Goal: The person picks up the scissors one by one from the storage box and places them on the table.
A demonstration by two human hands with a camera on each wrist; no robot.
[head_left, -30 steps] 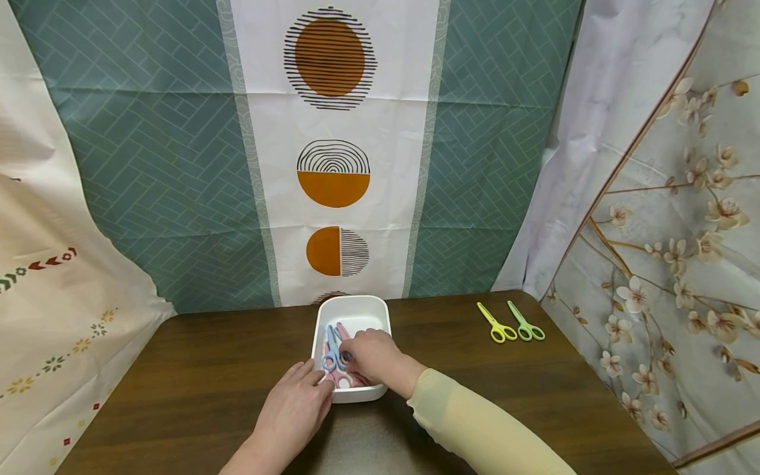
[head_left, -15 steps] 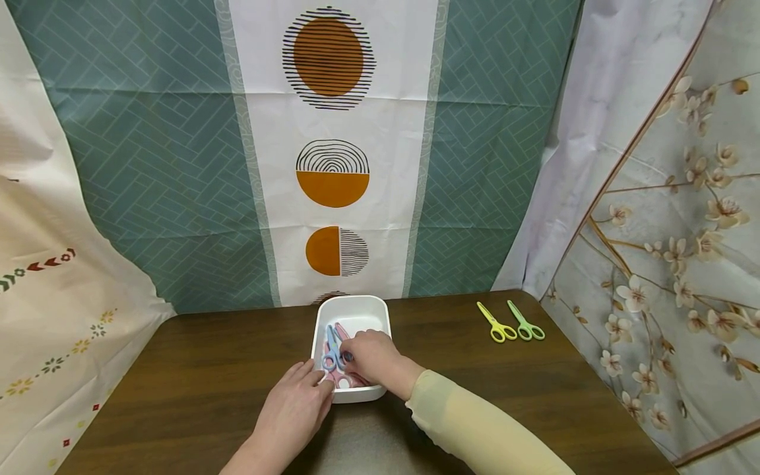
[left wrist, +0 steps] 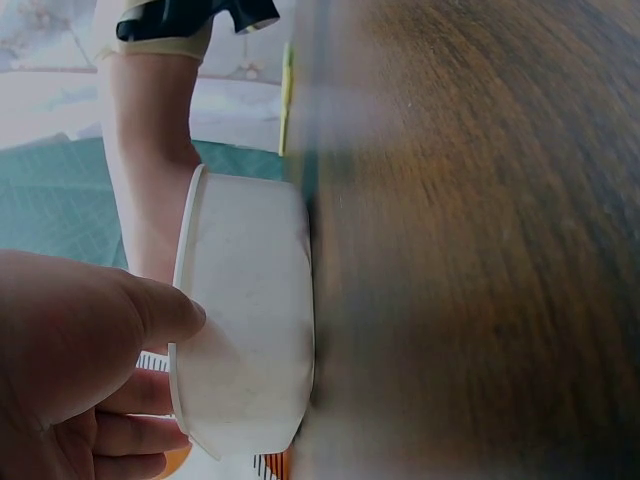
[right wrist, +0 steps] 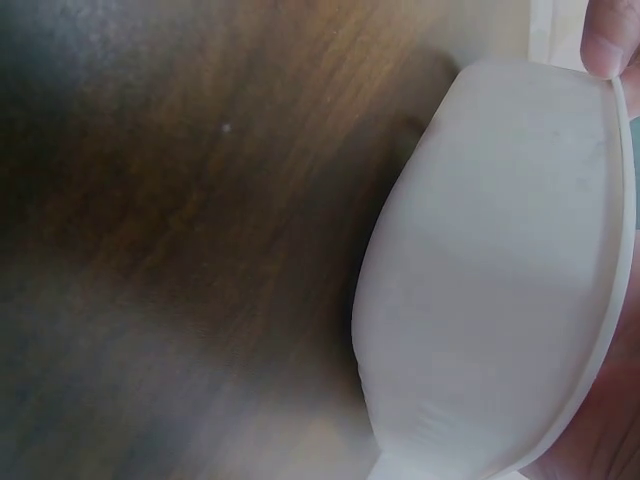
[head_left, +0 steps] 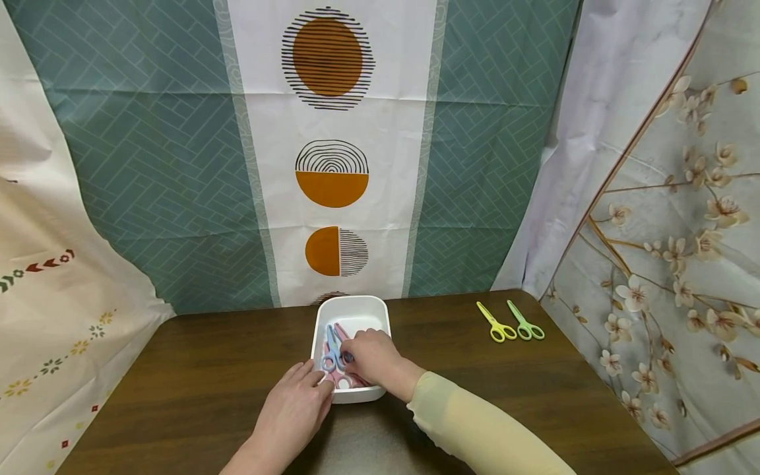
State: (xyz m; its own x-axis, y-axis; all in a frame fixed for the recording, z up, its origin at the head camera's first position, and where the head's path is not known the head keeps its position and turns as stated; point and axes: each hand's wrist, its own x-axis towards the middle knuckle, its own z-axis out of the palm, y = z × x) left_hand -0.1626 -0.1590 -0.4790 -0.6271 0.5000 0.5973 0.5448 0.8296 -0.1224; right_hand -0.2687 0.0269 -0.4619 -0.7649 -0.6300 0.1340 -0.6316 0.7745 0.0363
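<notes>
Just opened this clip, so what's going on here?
A person is working at a white container on a wooden table. Their left hand holds its near left corner, while their right hand reaches inside, where blue scissors and pink scissors lie. The right fingertips are hidden, so I can't tell what they grip. Yellow scissors and green scissors lie side by side on the table, to the container's right.

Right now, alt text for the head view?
A person's left hand holds the near-left corner of a white tray while the right hand reaches in among pink scissors and blue scissors. Yellow scissors and green scissors lie on the brown table to the right.
</notes>
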